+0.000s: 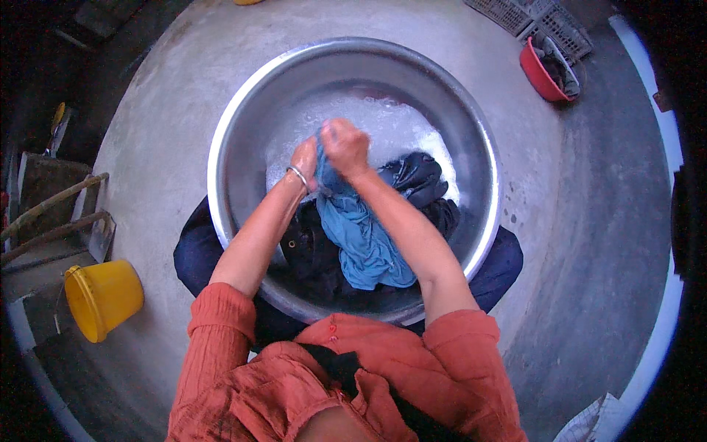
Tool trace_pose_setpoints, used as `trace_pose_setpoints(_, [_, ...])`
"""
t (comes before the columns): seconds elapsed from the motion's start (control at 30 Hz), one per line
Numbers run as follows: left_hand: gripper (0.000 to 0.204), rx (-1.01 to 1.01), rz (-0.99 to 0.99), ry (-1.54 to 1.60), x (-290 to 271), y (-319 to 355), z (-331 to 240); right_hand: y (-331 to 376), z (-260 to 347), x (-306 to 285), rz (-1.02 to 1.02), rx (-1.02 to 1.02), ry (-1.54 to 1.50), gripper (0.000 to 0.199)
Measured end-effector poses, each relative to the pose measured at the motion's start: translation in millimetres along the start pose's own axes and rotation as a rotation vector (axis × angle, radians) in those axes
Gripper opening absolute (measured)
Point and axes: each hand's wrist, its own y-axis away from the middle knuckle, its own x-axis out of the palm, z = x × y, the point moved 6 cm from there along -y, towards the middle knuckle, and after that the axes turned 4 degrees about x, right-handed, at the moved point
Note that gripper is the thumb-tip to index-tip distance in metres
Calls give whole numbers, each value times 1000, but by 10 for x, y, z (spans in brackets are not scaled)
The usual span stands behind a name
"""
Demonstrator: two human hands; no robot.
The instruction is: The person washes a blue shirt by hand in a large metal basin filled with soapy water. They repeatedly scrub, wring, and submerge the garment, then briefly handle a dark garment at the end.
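A large round metal basin (247, 132) stands between my legs with sudsy water (390, 121) in it. Both my hands meet over the suds near its middle. My left hand (304, 163), with a silver bangle at the wrist, is closed on a wet blue garment (361, 236). Right beside it, my right hand (346, 147) is a fist gripping the same cloth, slightly blurred. The blue fabric hangs from my hands and spreads toward the near side of the basin. Dark garments (313, 247) lie under and beside it, partly covered by my forearms.
On the concrete floor (162, 147), a yellow bucket (110, 298) stands tilted in view at the left, near wooden-handled tools (55, 210). A red tub (543, 74) with dark contents and grey plastic crates (549, 29) are at the far right.
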Motion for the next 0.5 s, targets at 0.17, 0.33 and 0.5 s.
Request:
trace_pose_setpoints(0.17, [45,-327,-57,509,-80,18,-50,-206,-999,-194,183,317,502,35])
trace_pose_setpoints(0.33, [66,-549,-40,519,39,217,-15,128,-1103,-151,312,442,467,39])
trace_pose_setpoints(0.5, [71,-477,125,767,104,271,-134,266,-160,208,307,205,-310,21])
